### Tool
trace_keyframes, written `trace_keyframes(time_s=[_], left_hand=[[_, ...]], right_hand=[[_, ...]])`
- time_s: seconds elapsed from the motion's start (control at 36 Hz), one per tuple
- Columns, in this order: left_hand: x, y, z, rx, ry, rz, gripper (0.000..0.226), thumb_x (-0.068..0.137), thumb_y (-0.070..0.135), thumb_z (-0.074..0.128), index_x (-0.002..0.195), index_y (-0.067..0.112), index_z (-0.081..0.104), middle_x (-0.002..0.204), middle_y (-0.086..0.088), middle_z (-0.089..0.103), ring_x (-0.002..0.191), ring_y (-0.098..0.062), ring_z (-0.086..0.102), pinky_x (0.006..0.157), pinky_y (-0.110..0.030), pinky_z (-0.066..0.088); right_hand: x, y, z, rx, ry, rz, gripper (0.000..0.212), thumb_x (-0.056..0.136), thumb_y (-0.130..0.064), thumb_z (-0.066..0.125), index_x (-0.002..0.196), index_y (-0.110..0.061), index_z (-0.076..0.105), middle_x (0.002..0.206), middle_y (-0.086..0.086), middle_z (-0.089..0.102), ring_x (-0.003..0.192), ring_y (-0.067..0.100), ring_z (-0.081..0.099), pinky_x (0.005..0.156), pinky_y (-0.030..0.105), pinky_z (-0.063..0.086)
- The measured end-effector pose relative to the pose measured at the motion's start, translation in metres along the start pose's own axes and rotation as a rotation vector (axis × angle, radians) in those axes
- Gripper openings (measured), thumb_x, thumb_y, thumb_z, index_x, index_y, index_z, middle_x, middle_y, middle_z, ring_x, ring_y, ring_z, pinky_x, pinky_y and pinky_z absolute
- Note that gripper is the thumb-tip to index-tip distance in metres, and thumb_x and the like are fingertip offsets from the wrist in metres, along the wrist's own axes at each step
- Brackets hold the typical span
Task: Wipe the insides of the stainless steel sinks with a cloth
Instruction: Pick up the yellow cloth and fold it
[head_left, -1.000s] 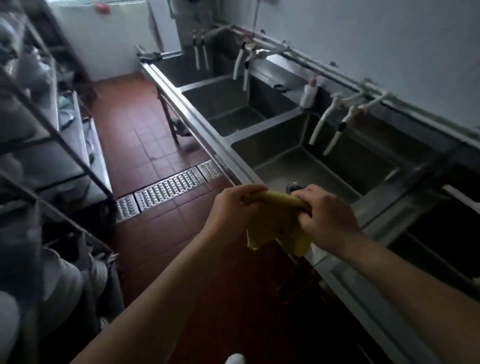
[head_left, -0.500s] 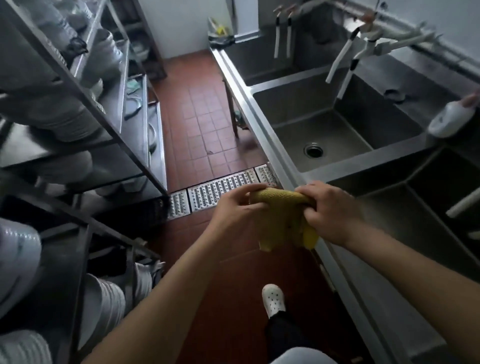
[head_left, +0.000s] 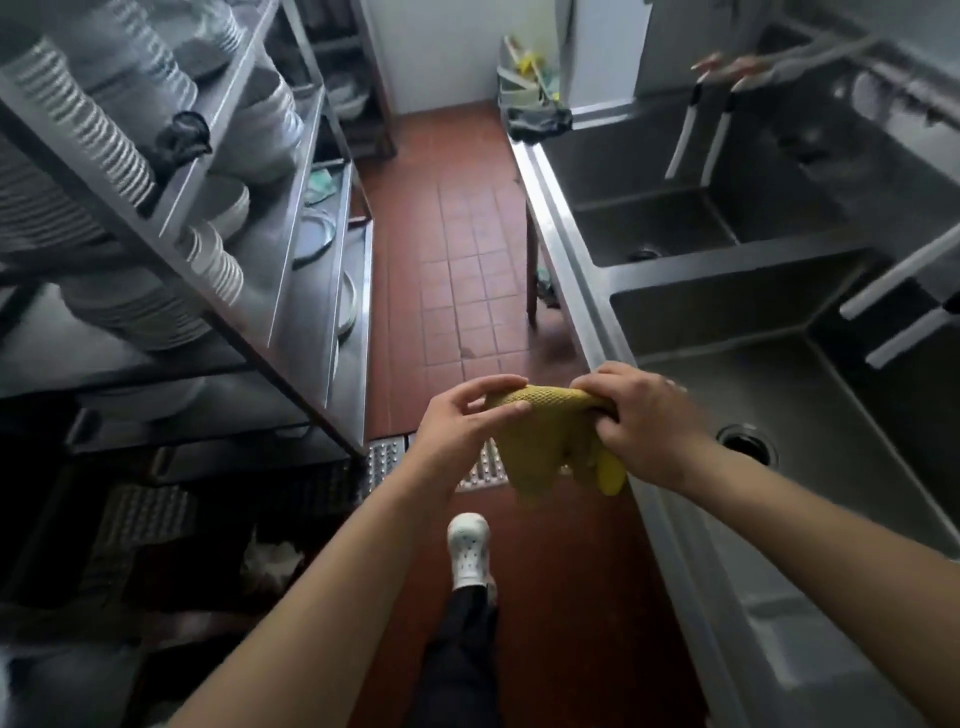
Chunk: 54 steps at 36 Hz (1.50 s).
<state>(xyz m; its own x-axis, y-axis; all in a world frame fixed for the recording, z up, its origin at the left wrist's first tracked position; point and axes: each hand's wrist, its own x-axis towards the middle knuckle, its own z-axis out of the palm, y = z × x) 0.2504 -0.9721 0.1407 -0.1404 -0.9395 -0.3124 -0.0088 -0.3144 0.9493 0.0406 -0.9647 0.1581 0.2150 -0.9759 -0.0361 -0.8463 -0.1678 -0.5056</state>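
A yellow textured cloth (head_left: 545, 441) hangs bunched between both hands, above the floor just left of the sink counter's front rim. My left hand (head_left: 457, 431) pinches its left end with thumb and fingers. My right hand (head_left: 649, 426) grips the right part, fingers curled round the bunched fabric. To the right runs a row of stainless steel sinks: the near sink (head_left: 831, 467) with a round drain (head_left: 748, 447), and the far sink (head_left: 649, 218) beyond a steel divider.
Steel shelving (head_left: 291, 249) stacked with white plates and bowls lines the left side. Red floor tiles (head_left: 467, 270) form a narrow aisle with a metal floor drain grate (head_left: 384, 457). White tap spouts (head_left: 701, 140) hang over the sinks. My white shoe (head_left: 469, 551) is below the hands.
The view has swung left and moved along the aisle, so a farther sink now sits beside my hands. Both hands keep hold of the cloth; my left fingers have loosened to a pinch.
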Motion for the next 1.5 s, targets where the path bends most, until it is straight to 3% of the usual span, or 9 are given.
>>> trace_keyframes(time_s=[0.19,0.36,0.47,0.56,0.72,0.97,1.08,1.17,1.5], left_hand=[[0.175,0.072,-0.043,-0.112,-0.072,0.036,0.033,0.082,0.004,0.076,0.108,0.024,0.075,0.099,0.001,0.074,0.09,-0.014,0.067,0.07,-0.028,0.056],[0.306,0.158,-0.045,-0.131,-0.016,-0.001,0.037,0.086,-0.009,0.063,0.102,0.022,0.074,0.102,-0.004,0.069,0.089,-0.021,0.065,0.067,-0.029,0.06],[0.389,0.194,-0.038,-0.135,0.01,-0.069,0.045,0.086,-0.015,0.053,0.113,0.014,0.072,0.095,-0.009,0.066,0.074,-0.023,0.065,0.074,-0.043,0.059],[0.448,0.207,-0.029,-0.121,-0.034,-0.097,0.048,0.084,-0.018,0.048,0.114,0.013,0.07,0.091,-0.013,0.067,0.065,-0.019,0.068,0.058,-0.034,0.06],[0.563,0.223,-0.01,-0.078,-0.048,-0.114,0.045,0.084,-0.012,0.06,0.123,0.008,0.063,0.098,-0.015,0.067,0.075,-0.024,0.067,0.047,-0.026,0.052],[0.714,0.273,0.005,0.069,-0.213,0.028,0.041,0.082,0.005,0.071,0.122,0.013,0.068,0.11,-0.01,0.071,0.096,-0.023,0.071,0.08,-0.032,0.059],[0.765,0.291,0.005,0.518,-0.333,0.289,0.05,0.076,0.024,0.06,0.126,0.027,0.066,0.121,0.006,0.068,0.109,-0.007,0.063,0.091,-0.018,0.05],[0.802,0.294,0.004,0.877,-0.467,0.503,0.055,0.082,0.014,0.06,0.136,0.028,0.059,0.139,0.001,0.057,0.129,-0.017,0.05,0.112,-0.03,0.036],[0.974,0.304,0.089,1.035,-0.879,0.572,0.079,0.071,0.026,0.053,0.148,0.034,0.041,0.149,-0.006,0.047,0.141,-0.026,0.035,0.117,-0.047,0.026]], right_hand=[[0.181,-0.001,-0.022,0.089,0.063,0.001,0.03,0.087,-0.009,0.06,0.113,-0.023,0.067,0.098,-0.01,0.06,0.091,0.017,0.061,0.083,0.045,0.055],[0.316,-0.002,-0.056,0.083,0.15,0.242,0.051,0.085,-0.014,0.062,0.133,-0.029,0.056,0.133,0.004,0.051,0.12,0.027,0.049,0.104,0.047,0.042],[0.366,-0.005,-0.057,0.437,0.398,0.358,0.059,0.076,-0.027,0.061,0.136,-0.026,0.054,0.13,0.002,0.049,0.117,0.02,0.052,0.1,0.035,0.046],[0.409,0.004,-0.046,0.617,0.272,0.39,0.075,0.071,-0.042,0.072,0.14,-0.023,0.05,0.132,0.002,0.051,0.121,0.016,0.053,0.101,0.033,0.047],[0.52,0.053,-0.05,0.261,0.385,0.477,0.072,0.077,-0.039,0.075,0.143,-0.026,0.047,0.136,0.003,0.058,0.121,0.027,0.054,0.098,0.043,0.047],[0.655,0.138,-0.103,0.17,0.42,0.496,0.052,0.078,-0.011,0.06,0.126,-0.031,0.064,0.113,0.005,0.071,0.104,0.031,0.063,0.086,0.037,0.052],[0.696,0.163,-0.125,0.174,0.392,0.512,0.052,0.075,-0.008,0.061,0.122,-0.03,0.068,0.11,0.002,0.074,0.102,0.031,0.065,0.084,0.037,0.053],[0.716,0.186,-0.128,0.179,0.377,0.561,0.05,0.075,-0.007,0.059,0.116,-0.032,0.069,0.101,0.0,0.075,0.095,0.032,0.065,0.078,0.038,0.054],[0.803,0.29,-0.135,-0.071,0.666,0.802,0.058,0.079,0.004,0.054,0.131,-0.019,0.063,0.119,0.008,0.069,0.106,0.035,0.059,0.088,0.042,0.048]])
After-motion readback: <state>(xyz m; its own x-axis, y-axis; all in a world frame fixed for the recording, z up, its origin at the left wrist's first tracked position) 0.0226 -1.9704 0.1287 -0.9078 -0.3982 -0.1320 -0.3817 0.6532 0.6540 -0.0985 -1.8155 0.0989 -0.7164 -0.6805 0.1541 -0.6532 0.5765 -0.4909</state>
